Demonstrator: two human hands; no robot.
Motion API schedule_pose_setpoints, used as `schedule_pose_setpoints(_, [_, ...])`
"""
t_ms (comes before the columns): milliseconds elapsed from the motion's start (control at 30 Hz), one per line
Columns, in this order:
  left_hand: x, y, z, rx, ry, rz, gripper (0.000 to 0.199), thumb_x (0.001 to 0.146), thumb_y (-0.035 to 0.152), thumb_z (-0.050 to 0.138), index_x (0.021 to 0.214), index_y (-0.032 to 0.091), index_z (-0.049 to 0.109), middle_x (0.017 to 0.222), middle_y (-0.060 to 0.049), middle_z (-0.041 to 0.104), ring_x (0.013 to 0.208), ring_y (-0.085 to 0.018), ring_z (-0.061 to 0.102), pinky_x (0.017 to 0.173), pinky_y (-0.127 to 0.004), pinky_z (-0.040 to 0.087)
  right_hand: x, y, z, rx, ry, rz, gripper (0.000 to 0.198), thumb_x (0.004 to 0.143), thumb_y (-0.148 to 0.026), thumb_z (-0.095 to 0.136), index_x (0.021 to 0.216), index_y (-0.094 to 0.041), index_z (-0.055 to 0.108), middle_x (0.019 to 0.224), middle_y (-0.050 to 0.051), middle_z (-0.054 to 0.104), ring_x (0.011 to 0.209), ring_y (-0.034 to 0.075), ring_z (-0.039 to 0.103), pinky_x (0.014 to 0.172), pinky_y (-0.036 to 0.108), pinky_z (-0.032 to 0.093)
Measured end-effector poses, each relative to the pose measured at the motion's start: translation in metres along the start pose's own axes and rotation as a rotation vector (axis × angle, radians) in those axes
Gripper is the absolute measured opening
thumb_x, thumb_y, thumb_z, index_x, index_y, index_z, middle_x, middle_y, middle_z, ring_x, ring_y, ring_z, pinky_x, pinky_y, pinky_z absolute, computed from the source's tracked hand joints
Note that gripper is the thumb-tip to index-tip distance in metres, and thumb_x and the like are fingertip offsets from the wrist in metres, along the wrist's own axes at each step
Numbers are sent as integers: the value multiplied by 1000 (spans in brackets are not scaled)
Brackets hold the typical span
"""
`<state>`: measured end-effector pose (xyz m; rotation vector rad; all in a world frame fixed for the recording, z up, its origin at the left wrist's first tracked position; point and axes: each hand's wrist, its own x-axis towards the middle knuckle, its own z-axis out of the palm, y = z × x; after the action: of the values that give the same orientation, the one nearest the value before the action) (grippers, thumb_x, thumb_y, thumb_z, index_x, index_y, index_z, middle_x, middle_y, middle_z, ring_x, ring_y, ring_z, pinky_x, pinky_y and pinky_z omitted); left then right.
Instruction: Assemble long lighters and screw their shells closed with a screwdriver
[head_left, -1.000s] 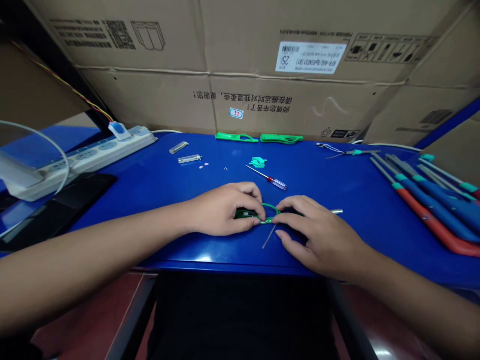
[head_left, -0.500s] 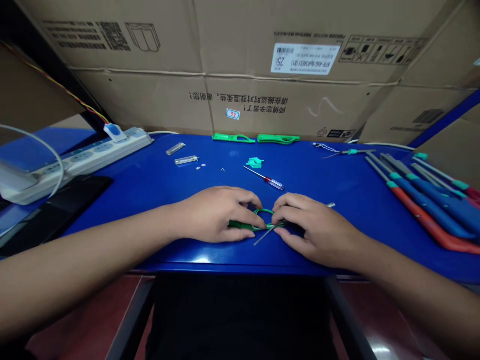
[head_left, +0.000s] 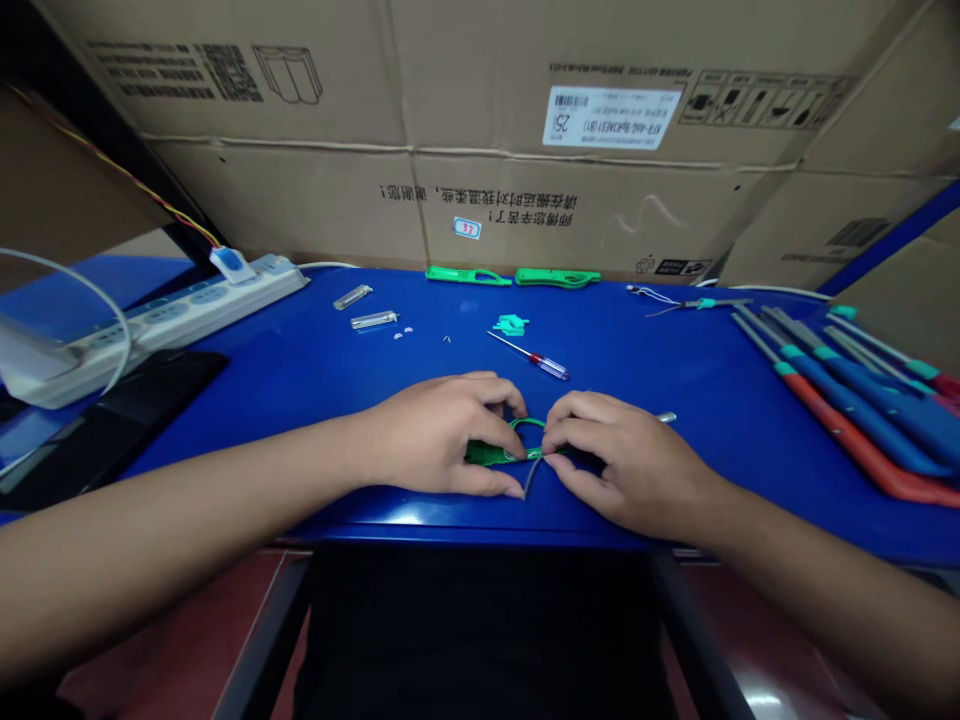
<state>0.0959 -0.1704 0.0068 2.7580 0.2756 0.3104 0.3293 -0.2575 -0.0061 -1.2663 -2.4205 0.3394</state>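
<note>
A green lighter handle shell point(head_left: 487, 454) lies low over the front of the blue table, its trigger loop showing between my hands. My left hand point(head_left: 450, 430) is closed over the shell's left part, with the thumb reaching down to the free end of a thin grey wire point(head_left: 531, 480). On the other side, my right hand point(head_left: 634, 455) pinches the shell beside the loop, where the wire comes out. A metal tube end point(head_left: 667, 416) sticks out beyond the right knuckles. The fingers hide most of the shell's inside.
Behind my hands lie a screwdriver point(head_left: 547, 368), teal plastic parts point(head_left: 511, 325), clear fuel tanks point(head_left: 375, 320) and two green shells point(head_left: 469, 276). Long lighters point(head_left: 862, 400) are piled at the right. A power strip point(head_left: 172, 325) and black panel point(head_left: 127, 430) occupy the left; cardboard point(head_left: 480, 120) stands behind.
My left thumb has moved down and right to the wire's end. The wire now hangs more steeply and curves. My right hand has barely shifted.
</note>
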Motion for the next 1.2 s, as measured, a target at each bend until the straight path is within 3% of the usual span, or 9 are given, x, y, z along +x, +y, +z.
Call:
schedule_pose_setpoints(100, [2,3,5,-8,58,-28,42,76,60,74,99,25,78,114,-8,64,101,-22,61,87,-36,52,0,1,2,0,17,5,11,90,-18,57,93,-20,67,100,5,65,92,19,59,83,35,48])
schedule_pose_setpoints(233, [3,6,9,13,86,-71,19,89,40,67,95,27,79,110,-6,67,99,-20,62,87,-35,51,1,2,2,45,30,7,10,90,-17,58,95,-20,66,101,5,64,94,18,60,83,32,48])
schedule_pose_setpoints(300, [3,6,9,13,88,-77,17,91,33,64,96,27,79,109,-5,69,98,-19,63,88,-35,51,-1,3,-1,72,45,18,10,90,-17,59,97,-19,65,103,5,64,95,17,61,83,29,49])
schedule_pose_setpoints(600, [3,3,10,-1,106,-75,16,89,33,67,95,27,80,108,-5,70,98,-19,64,86,-34,52,-14,15,-13,74,46,60,22,94,-19,55,107,-24,72,101,3,68,95,15,63,85,28,49])
schedule_pose_setpoints(800, [2,1,10,-41,95,-94,17,89,32,66,98,28,80,114,-5,70,94,-17,66,80,-29,53,-3,16,-21,73,-61,167,21,94,-23,57,101,-25,77,99,1,72,89,14,66,81,26,50])
schedule_pose_setpoints(1200, [5,-3,7,-74,82,-51,18,90,31,66,98,25,80,112,-6,71,91,-15,68,82,-28,54,6,19,-32,27,-206,100,28,97,-24,50,105,-21,77,101,4,72,92,16,66,85,30,49])
